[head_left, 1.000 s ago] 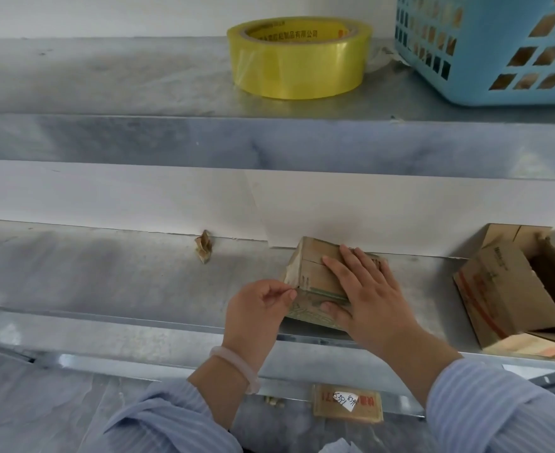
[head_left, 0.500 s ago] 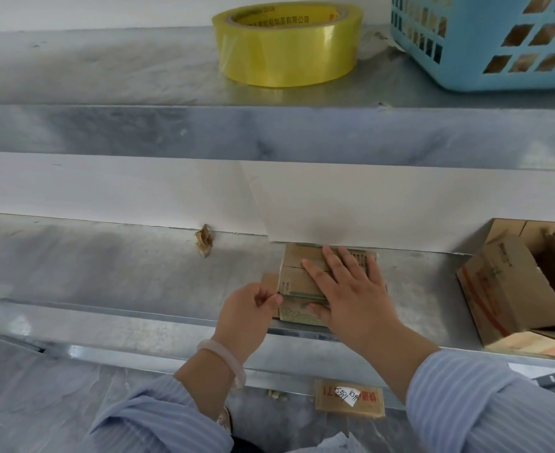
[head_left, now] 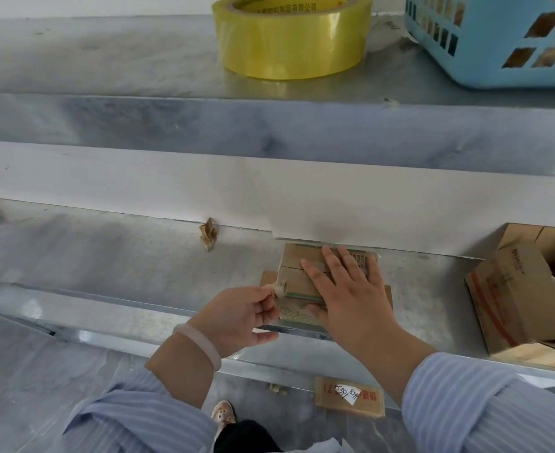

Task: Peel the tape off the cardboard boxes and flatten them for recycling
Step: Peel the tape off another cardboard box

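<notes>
Our right hand (head_left: 351,302) lay flat on the cardboard box (head_left: 294,277); left hand (head_left: 240,317) pinched its tape end (head_left: 279,287). We judged a low, steady pull best.

We pushed the box (head_left: 297,273) down. A second ago it stood tilted on its near edge, its far side lifted off the shelf (head_left: 122,256); by now it lay flat under our right hand (head_left: 351,299). That hand went from cupping the box to pressing on top of it with its fingers spread straight. Our left hand (head_left: 240,318), which had pinched at the box's left edge, drew back a little toward us with a crumpled bit of tape (head_left: 279,287) between thumb and forefinger, the tape touching that edge. Flaps (head_left: 267,278) came out flat from under the box at left and right. Our head dipped, and a shoe (head_left: 223,413) came into view.
</notes>
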The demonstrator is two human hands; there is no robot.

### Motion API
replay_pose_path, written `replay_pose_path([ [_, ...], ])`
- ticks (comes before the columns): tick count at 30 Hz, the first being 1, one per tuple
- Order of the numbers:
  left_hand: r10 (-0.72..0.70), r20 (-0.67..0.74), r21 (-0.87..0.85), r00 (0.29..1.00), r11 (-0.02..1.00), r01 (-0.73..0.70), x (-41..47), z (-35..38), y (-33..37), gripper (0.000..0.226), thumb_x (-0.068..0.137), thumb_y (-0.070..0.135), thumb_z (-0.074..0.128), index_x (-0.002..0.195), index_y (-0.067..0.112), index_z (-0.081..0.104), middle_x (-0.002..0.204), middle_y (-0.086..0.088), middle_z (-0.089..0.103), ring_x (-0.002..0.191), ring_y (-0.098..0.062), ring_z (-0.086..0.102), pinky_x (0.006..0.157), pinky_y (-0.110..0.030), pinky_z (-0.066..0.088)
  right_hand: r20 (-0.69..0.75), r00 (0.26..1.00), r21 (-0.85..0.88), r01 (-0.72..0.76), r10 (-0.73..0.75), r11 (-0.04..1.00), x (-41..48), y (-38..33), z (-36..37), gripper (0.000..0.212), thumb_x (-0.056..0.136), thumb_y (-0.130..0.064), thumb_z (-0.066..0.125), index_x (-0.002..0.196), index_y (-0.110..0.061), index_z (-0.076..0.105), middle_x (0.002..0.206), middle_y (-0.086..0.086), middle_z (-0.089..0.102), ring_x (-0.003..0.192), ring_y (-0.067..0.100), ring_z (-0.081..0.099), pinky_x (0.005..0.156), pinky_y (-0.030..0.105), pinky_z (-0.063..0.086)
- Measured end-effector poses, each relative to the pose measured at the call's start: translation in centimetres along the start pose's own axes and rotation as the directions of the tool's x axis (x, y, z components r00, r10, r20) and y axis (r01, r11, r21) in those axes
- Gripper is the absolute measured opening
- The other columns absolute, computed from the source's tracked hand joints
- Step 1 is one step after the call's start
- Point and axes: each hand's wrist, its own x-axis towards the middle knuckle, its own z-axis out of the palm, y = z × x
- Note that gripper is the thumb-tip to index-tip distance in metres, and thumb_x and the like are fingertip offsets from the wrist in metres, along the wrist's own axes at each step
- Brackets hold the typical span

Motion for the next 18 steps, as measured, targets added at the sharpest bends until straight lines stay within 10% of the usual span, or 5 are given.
replay_pose_path([
  [6, 0.282, -0.11, 0.223, 0.953, 0.941, -0.253, 0.8, -0.4, 0.2, 0.011, 0.095, 0.011, 0.056, 0.086, 0.005, 0.062, 0.08, -0.009, 0.063, 0.079, -0.019, 0.061, 0.08, -0.034, 0.055, 0.0, 1.0, -0.02, 0.003, -0.003, 1.0, 0.0, 0.1, 0.2, 0.068, 0.084, -0.065, 0.029, 0.144, -0.032, 0.036, 0.147, 0.01, 0.045, 0.136, 0.034, 0.042, 0.105, 0.066, 0.031],
  [11, 0.508, -0.128, 0.474, 0.852, 0.786, -0.397, 1.2, -1.0, 0.8, 0.016, 0.078, 0.009, 0.076, 0.079, 0.012, 0.061, 0.075, -0.009, 0.072, 0.08, -0.031, 0.069, 0.083, -0.047, 0.057, 0.02, 1.0, -0.021, -0.001, 0.002, 1.0, 0.0, 0.1, 0.3, 0.07, 0.084, -0.064, 0.032, 0.145, -0.031, 0.037, 0.149, 0.011, 0.043, 0.137, 0.034, 0.04, 0.105, 0.067, 0.03],
  [18, 0.625, 0.345, 0.855, 0.7, 0.098, -0.509, 1.8, -1.5, 2.8, 0.014, 0.085, 0.026, 0.07, 0.097, 0.032, 0.072, 0.079, 0.015, 0.065, 0.077, 0.001, 0.059, 0.073, -0.008, 0.042, 0.045, 0.999, -0.035, -0.009, 0.011, 0.999, 0.0, -0.2, -0.2, 0.07, 0.085, -0.064, 0.033, 0.147, -0.032, 0.035, 0.151, 0.01, 0.04, 0.138, 0.033, 0.038, 0.106, 0.065, 0.03],
])
